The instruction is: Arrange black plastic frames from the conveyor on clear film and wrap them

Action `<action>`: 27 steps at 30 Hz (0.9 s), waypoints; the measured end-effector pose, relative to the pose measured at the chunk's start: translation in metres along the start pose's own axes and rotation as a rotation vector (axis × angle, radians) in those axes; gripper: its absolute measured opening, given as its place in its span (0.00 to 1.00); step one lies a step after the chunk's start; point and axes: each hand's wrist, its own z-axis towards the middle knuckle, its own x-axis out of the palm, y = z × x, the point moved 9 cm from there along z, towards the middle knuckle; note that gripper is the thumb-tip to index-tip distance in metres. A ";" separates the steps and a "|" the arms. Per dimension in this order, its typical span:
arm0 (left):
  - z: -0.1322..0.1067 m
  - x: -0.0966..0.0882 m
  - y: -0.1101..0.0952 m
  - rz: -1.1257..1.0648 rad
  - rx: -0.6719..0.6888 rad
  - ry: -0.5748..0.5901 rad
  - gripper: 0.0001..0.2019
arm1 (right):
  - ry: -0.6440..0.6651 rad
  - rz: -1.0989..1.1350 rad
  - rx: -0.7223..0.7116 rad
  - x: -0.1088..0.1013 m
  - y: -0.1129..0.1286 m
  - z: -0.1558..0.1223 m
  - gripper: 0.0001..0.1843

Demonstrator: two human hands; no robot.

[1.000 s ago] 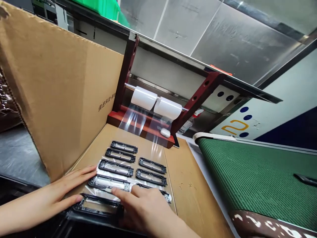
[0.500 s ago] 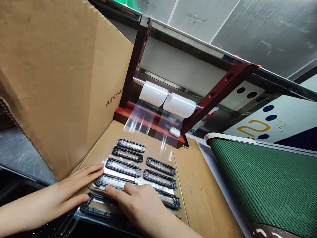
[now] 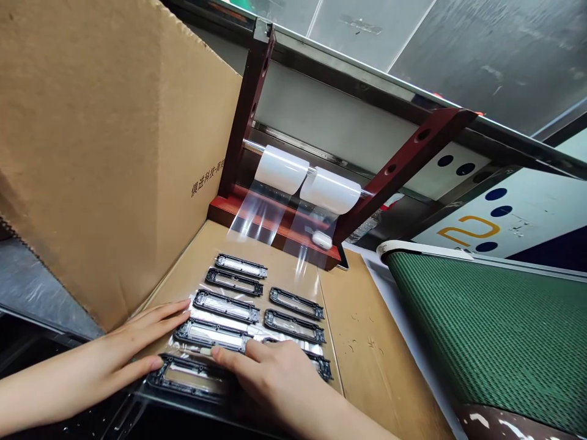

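Observation:
My left hand (image 3: 117,351) lies with fingers stretched out at the left ends of the black plastic frames. Its fingertips touch the film near one frame (image 3: 211,335), and its thumb rests at the corner of the nearest frame (image 3: 188,374). My right hand (image 3: 279,373) is closed, index finger pointing left, over the gap between these two frames. A thin, pale, blade-like tool (image 3: 200,351) shows at that fingertip; most of it is hidden by the hand. Clear film (image 3: 300,263) runs beneath the frames, which lie in two columns. My right hand covers part of the right column.
Two rolls of clear film (image 3: 283,170) hang on a rod in a dark red stand (image 3: 275,227). A small white case (image 3: 321,239) sits on its base. A tall cardboard box (image 3: 114,153) stands left, a green conveyor belt (image 3: 486,330) right. Cardboard (image 3: 367,330) covers the table.
My right hand has moved to the right along the gap between the two nearest left frames, with the pale tool. My left hand has stayed nearly in place.

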 end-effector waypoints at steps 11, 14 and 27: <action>0.000 0.000 0.004 0.013 -0.025 -0.003 0.29 | -0.007 0.014 0.034 -0.017 -0.013 -0.031 0.24; 0.001 -0.001 0.006 0.007 -0.031 -0.003 0.29 | 0.020 0.031 0.036 -0.019 -0.018 -0.041 0.24; -0.005 0.007 0.020 -0.015 -0.116 0.141 0.30 | 0.099 -0.107 0.035 -0.048 -0.026 -0.057 0.22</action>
